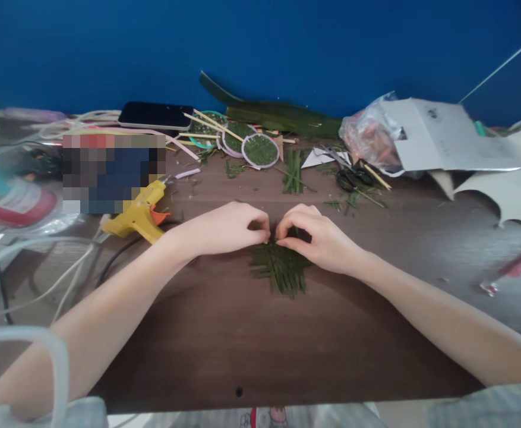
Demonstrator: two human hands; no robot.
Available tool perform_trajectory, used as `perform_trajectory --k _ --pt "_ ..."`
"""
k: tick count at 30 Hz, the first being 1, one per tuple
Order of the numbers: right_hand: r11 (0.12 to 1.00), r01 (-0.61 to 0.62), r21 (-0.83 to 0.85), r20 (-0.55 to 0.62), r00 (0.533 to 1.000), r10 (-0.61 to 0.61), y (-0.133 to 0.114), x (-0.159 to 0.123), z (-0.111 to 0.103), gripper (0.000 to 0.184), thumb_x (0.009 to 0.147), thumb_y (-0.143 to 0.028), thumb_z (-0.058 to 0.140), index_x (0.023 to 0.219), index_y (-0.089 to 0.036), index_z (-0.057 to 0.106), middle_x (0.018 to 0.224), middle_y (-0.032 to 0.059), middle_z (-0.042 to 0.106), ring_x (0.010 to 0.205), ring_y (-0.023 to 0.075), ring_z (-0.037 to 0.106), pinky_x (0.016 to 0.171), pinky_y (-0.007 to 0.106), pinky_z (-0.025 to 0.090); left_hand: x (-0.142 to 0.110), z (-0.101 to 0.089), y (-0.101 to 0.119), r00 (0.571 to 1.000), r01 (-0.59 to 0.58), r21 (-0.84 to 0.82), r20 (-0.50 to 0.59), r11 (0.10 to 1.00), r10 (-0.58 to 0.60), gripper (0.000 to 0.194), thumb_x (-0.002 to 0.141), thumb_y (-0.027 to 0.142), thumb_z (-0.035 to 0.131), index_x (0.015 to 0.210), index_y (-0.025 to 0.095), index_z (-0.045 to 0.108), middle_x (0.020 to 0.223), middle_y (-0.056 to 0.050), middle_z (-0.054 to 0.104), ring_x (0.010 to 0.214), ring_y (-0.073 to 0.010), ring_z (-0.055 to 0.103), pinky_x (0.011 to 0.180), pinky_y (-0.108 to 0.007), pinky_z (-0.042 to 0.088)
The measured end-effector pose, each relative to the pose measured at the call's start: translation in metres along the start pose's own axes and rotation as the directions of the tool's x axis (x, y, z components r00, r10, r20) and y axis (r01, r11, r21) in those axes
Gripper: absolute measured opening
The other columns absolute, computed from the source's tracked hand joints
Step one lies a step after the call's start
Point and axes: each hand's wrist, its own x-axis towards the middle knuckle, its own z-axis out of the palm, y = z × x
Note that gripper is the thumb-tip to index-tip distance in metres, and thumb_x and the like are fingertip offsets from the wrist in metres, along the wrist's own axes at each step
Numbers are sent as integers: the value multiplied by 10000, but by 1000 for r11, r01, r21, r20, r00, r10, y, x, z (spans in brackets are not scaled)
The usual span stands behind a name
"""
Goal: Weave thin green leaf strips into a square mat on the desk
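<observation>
A small mat of woven green leaf strips (281, 270) lies on the brown table, its loose ends fanning out on the left and toward me. At its far edge my left hand (231, 229) is closed in a pinch, thumb against fingertips. Just to the right, my right hand (320, 238) pinches at the same edge, its fingertips close to those of the left. The bit of leaf between the fingers is mostly hidden. Beyond the hands sits a small bundle of cut leaf strips (293, 172).
Round ring frames with woven green leaf (261, 150), wooden sticks and a long leaf (282, 116) lie at the back. Scissors (351, 175) rest behind my right hand. A yellow glue gun (138, 211), phone (155, 115) and cables are left; cut white card (454, 139) is right.
</observation>
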Motion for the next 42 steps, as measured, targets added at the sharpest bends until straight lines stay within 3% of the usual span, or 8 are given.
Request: perform_trajectory --k 8,13,23,32,37,42 --pt "996 87 19 -30 996 -87 0 0 -1 91 756 -222 629 674 -199 594 949 49 504 929 177 456 861 371 381 -2 -1 1 999 -34 -27 8 999 34 198 733 296 462 812 253 638 818 54 665 699 -108 569 649 -208 380" --pt "991 120 62 -70 991 -115 2 -2 0 94 760 -224 622 668 -203 615 1050 51 478 975 185 458 859 381 399 -2 -2 1 997 -71 -24 11 997 71 293 727 237 450 926 289 658 902 57 675 763 -116 585 733 -208 401" --pt "983 182 -38 -209 960 -186 5 -2 5 58 776 -218 609 719 -204 607 927 45 487 877 164 485 734 332 424 -2 -1 2 998 -55 -39 11 998 56 282 719 246 440 927 266 630 918 56 675 781 -115 598 713 -201 419" --pt "989 140 41 -193 973 -130 4 0 9 76 812 -163 558 740 -180 539 726 5 546 723 116 496 674 258 408 -2 2 1 997 -73 -8 12 997 73 275 744 247 414 886 270 649 847 48 677 743 -121 588 711 -221 407" --pt "1000 17 21 -151 988 -14 7 1 12 69 788 -149 576 761 -182 521 731 2 537 717 121 492 636 246 389 -2 4 1 998 -65 -70 -22 995 64 196 711 219 462 881 236 557 855 52 652 728 -109 580 631 -201 395" --pt "999 -17 -33 -108 994 13 8 2 12 132 750 -101 586 802 -185 498 757 10 540 749 141 489 663 264 384 -4 9 1 997 -63 -106 -40 992 59 197 706 236 520 892 221 457 843 37 630 735 -127 574 605 -217 386"
